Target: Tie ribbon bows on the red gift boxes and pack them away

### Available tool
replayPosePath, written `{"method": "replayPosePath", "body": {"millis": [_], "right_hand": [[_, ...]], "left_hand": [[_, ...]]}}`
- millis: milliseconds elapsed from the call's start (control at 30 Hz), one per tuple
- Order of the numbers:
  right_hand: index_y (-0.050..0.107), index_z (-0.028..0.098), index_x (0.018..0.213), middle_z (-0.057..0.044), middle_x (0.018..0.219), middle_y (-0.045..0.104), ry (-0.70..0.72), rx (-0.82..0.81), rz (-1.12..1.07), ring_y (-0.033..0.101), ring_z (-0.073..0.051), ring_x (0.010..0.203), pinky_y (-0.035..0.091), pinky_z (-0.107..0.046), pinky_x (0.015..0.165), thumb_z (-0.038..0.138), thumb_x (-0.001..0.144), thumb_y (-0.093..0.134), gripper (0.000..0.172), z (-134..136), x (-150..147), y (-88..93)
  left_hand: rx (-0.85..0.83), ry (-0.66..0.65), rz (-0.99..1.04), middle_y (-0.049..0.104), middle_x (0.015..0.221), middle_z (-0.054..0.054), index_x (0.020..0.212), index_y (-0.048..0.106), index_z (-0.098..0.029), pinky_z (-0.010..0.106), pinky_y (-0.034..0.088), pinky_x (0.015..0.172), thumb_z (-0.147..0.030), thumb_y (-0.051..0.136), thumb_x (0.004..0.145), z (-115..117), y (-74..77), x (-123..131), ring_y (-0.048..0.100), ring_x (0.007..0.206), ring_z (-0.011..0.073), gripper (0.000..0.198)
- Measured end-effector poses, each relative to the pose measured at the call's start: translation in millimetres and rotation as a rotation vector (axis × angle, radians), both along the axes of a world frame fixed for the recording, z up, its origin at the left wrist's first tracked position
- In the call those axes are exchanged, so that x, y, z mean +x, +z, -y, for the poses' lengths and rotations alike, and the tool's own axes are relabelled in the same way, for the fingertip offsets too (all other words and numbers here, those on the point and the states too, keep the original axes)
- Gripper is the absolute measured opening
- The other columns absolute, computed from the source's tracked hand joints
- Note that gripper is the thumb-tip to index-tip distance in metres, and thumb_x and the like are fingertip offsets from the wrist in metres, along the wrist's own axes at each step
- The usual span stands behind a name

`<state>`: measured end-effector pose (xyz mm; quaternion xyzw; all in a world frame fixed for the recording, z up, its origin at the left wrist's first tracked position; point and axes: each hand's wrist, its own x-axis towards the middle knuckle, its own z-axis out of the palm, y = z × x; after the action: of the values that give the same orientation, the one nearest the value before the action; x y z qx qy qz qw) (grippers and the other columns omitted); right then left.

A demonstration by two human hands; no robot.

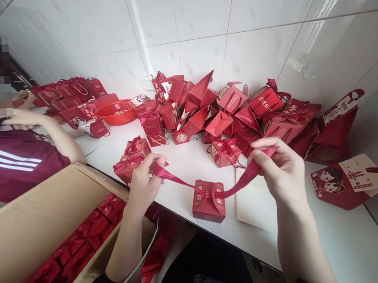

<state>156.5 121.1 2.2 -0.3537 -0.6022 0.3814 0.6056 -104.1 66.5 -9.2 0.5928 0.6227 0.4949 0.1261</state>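
Note:
A small red gift box (208, 211) with gold print sits near the table's front edge. A dark pink ribbon (243, 180) passes through the overlapping flaps on its top. My left hand (145, 179) pinches one ribbon end, up and left of the box. The other end is gripped by my right hand (279, 167), up and right of it. Both lengths are lifted off the table and slope down to the box top. Under my right forearm lies a pale notebook (254, 201), partly covered.
Many red gift boxes (200, 115) are heaped along the tiled wall. A red plastic basin (117, 116) stands at the back left. An open cardboard carton (91, 183) holds ribboned boxes at the left. A person in a maroon top (18, 157) sits beyond it. A white cable (139, 263) hangs beside my left arm.

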Motion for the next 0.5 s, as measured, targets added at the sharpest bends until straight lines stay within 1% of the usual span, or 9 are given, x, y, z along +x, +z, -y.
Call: {"method": "replayPosePath", "body": {"millis": [33, 100, 133, 200, 267, 333, 433, 500], "right_hand": [[0.062, 0.021, 0.085, 0.005, 0.056, 0.051, 0.016, 0.003, 0.057, 0.041, -0.006, 0.045, 0.032, -0.018, 0.041, 0.029, 0.082, 0.06, 0.009, 1.3, -0.1, 0.9], [0.062, 0.021, 0.084, 0.006, 0.052, 0.047, 0.043, 0.002, 0.161, 0.039, -0.006, 0.043, 0.031, -0.018, 0.039, 0.029, 0.084, 0.056, 0.01, 3.5, 0.8, 3.0], [0.063, 0.021, 0.084, 0.006, 0.051, 0.045, 0.05, 0.001, 0.199, 0.037, -0.006, 0.042, 0.03, -0.018, 0.038, 0.03, 0.086, 0.055, 0.012, 4.4, 1.7, 4.2], [0.063, 0.022, 0.086, 0.006, 0.05, 0.044, 0.052, 0.003, 0.238, 0.037, -0.006, 0.042, 0.03, -0.018, 0.037, 0.03, 0.087, 0.053, 0.013, 5.2, 3.8, 6.1], [0.063, 0.021, 0.085, 0.005, 0.053, 0.048, 0.059, 0.015, 0.241, 0.039, -0.007, 0.043, 0.033, -0.018, 0.038, 0.03, 0.086, 0.055, 0.012, 4.9, 6.2, 7.4], [0.063, 0.022, 0.087, 0.004, 0.059, 0.053, 0.075, 0.027, 0.207, 0.044, -0.007, 0.046, 0.037, -0.019, 0.041, 0.029, 0.085, 0.057, 0.01, 4.1, 8.5, 8.0], [0.063, 0.023, 0.096, 0.004, 0.065, 0.055, 0.081, 0.037, 0.097, 0.045, -0.007, 0.047, 0.04, -0.02, 0.042, 0.027, 0.084, 0.058, 0.013, 3.2, 11.8, 7.8], [0.063, 0.024, 0.098, 0.004, 0.065, 0.055, 0.087, 0.038, 0.04, 0.045, -0.007, 0.046, 0.04, -0.02, 0.041, 0.026, 0.084, 0.059, 0.015, 2.8, 14.0, 6.9]], "left_hand": [[-0.029, -0.065, 0.084, 0.056, 0.059, -0.002, 0.087, 0.056, -0.018, 0.024, 0.041, 0.053, -0.045, 0.039, 0.09, -1.2, 1.0, 0.4, 0.051, 0.046, 0.0099, 0.032], [-0.081, -0.205, 0.24, 0.052, 0.047, -0.003, 0.086, 0.057, -0.017, 0.025, 0.04, 0.051, -0.05, 0.034, 0.09, -3.4, 1.5, 0.2, 0.051, 0.042, 0.0114, 0.041], [-0.106, -0.269, 0.318, 0.049, 0.043, -0.003, 0.084, 0.058, -0.016, 0.025, 0.039, 0.049, -0.051, 0.035, 0.09, -4.5, 0.9, -0.1, 0.05, 0.04, 0.0118, 0.042], [-0.143, -0.354, 0.49, 0.051, 0.045, -0.003, 0.078, 0.059, -0.016, 0.024, 0.037, 0.044, -0.049, 0.046, 0.085, -6.6, -1.7, -1.0, 0.048, 0.038, 0.0109, 0.036], [-0.126, -0.371, 0.669, 0.055, 0.056, -0.002, 0.071, 0.06, -0.016, 0.023, 0.037, 0.042, -0.042, 0.061, 0.076, -8.5, -5.1, -1.7, 0.049, 0.04, 0.0091, 0.026], [-0.057, -0.345, 0.833, 0.056, 0.065, -0.001, 0.068, 0.062, -0.015, 0.021, 0.039, 0.043, -0.036, 0.07, 0.069, -10.0, -7.7, -2.5, 0.051, 0.046, 0.0081, 0.022], [0.079, -0.265, 0.983, 0.056, 0.069, -0.001, 0.071, 0.065, -0.016, 0.019, 0.038, 0.043, -0.04, 0.073, 0.066, -11.6, -7.9, -4.1, 0.046, 0.045, 0.005, 0.026], [0.103, -0.234, 1.019, 0.057, 0.07, -0.001, 0.075, 0.066, -0.016, 0.019, 0.036, 0.041, -0.044, 0.07, 0.068, -11.8, -5.7, -5.4, 0.042, 0.042, 0.0036, 0.029]]}}
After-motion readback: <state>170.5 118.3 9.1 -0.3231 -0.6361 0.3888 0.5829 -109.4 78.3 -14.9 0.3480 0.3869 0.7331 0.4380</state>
